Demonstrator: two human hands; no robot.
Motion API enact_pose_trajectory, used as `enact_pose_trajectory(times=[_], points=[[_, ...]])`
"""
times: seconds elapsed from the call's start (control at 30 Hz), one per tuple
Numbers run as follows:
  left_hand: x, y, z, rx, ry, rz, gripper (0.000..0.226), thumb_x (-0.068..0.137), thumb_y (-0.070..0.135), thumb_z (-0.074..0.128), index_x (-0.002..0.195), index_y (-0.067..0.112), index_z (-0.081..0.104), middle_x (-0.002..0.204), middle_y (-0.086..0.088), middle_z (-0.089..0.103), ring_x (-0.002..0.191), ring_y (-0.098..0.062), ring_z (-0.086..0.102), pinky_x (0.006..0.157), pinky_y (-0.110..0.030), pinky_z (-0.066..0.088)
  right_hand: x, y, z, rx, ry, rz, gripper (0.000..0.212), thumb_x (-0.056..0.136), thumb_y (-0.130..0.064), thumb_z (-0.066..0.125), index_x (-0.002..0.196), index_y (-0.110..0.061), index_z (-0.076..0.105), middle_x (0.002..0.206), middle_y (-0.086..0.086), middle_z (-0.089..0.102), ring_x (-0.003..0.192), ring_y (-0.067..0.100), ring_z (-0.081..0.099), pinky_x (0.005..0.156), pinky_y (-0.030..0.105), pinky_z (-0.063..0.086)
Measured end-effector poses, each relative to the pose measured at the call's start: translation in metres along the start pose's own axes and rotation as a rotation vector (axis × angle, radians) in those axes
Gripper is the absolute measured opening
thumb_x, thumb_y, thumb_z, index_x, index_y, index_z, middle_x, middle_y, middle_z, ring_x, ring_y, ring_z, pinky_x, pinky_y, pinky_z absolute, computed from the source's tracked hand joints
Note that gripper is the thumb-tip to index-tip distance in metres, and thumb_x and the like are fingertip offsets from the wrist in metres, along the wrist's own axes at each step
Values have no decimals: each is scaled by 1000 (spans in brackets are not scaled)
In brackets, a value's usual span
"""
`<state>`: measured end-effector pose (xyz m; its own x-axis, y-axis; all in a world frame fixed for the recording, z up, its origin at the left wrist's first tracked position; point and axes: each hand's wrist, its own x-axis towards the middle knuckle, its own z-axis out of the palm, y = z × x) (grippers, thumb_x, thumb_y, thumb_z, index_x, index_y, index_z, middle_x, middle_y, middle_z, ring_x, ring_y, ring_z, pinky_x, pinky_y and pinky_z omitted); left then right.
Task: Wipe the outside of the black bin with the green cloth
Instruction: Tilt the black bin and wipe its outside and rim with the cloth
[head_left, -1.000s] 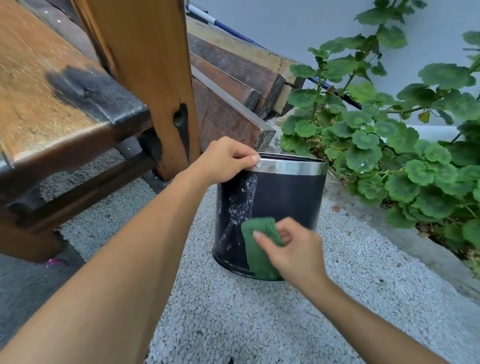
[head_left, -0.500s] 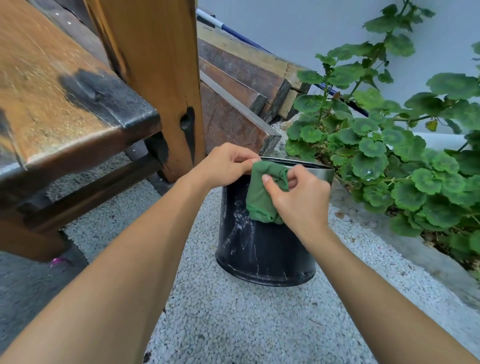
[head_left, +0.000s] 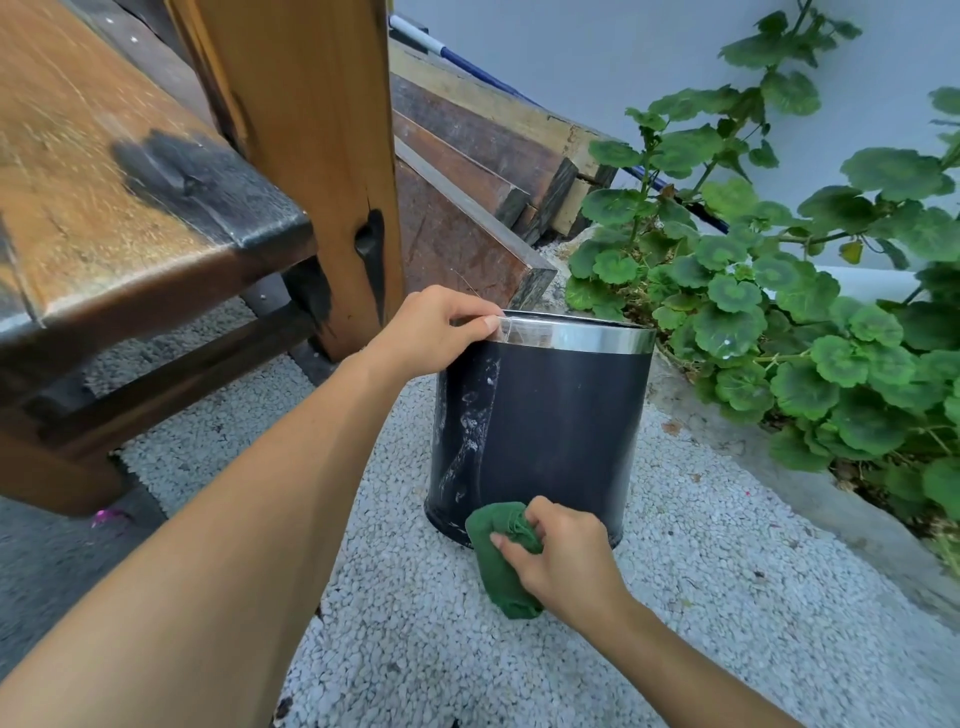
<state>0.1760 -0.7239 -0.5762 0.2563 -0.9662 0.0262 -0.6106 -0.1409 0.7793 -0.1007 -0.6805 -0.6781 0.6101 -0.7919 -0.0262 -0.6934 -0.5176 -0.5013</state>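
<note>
Black bin (head_left: 550, 431) on pale gravel (head_left: 467, 665), gripped at the rim and wiped at the base.

A wooden bench (head_left: 130, 208) stands at the left. The left hand (head_left: 436, 332) pinches the bin's silver rim (head_left: 576, 338), thumb outside. White smears streak the bin's left side. The right hand (head_left: 561, 561) is closed around the bunched green cloth (head_left: 498, 556), pressing it against the bin's bottom edge. Green leafy plants (head_left: 779, 312) grow just right of the bin.

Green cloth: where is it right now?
In the head view, the green cloth is bunched in the right hand, low center, against the bottom edge of the black bin on the gravel.
</note>
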Motion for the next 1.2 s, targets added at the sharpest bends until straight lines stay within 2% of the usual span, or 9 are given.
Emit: enact_pose_trajectory(times=[0.1,0.23,0.33,0.47,0.6,0.7,0.8,1.0,1.2], points=[[-1,3,-1,-6,-22,15,19,102,34,63,105,32,82,120,22,74,119,-2,61,104,-26,46,6,-2,-33,97,-36,-77,31,81,-55,77,84,-25,69,78,-13,62,73,6,58,64,27,50],[-5,4,-13,77,-106,92,17,99,36,67,110,36,81,102,34,73,105,14,63,90,-5,43,32,-16,-104,143,49,-271,35,75,-61,74,96,-33,77,125,-15,52,95,1,58,78,13,48],[-14,9,-20,168,-210,176,16,99,34,68,107,34,82,93,41,71,96,22,62,78,5,38,48,-22,-145,70,19,-247,30,71,-61,78,92,-40,74,150,-20,40,77,-1,60,72,21,47],[-34,18,-25,300,-332,305,21,103,38,61,107,30,80,86,45,67,85,15,66,73,-4,43,53,-24,-158,-124,-117,-234,29,74,-55,84,88,-30,78,144,-14,54,72,-2,57,77,26,45],[-51,13,-32,458,-354,441,31,105,45,52,108,27,77,100,22,73,93,2,67,84,-22,52,39,-23,-145,-194,-255,-210,35,76,-55,84,80,-21,76,101,-13,54,80,10,56,74,31,50],[-55,6,-36,617,-364,599,32,107,38,48,109,16,71,105,5,69,102,-16,61,95,-31,49,32,-17,-144,-193,-240,-216,33,77,-53,85,77,-22,74,93,-12,52,80,10,54,70,29,45],[-58,16,-25,742,-370,718,34,109,35,44,101,11,67,99,-1,63,96,-25,56,95,-40,47,24,-3,-152,-201,-262,-214,28,77,-47,87,74,-23,72,94,-14,54,79,4,52,69,23,37],[-59,66,3,622,-316,752,33,111,38,36,89,21,53,85,6,48,77,-15,41,76,-31,40,34,44,-208,-104,-330,-181,15,71,-34,94,76,-33,79,103,-20,68,86,-12,59,68,4,41],[-19,85,29,412,-294,447,34,111,28,41,77,24,44,79,3,45,73,-16,45,73,-36,37,50,78,-216,5,-213,-101,15,73,-34,91,84,-36,81,144,-26,49,104,2,65,89,26,52]])
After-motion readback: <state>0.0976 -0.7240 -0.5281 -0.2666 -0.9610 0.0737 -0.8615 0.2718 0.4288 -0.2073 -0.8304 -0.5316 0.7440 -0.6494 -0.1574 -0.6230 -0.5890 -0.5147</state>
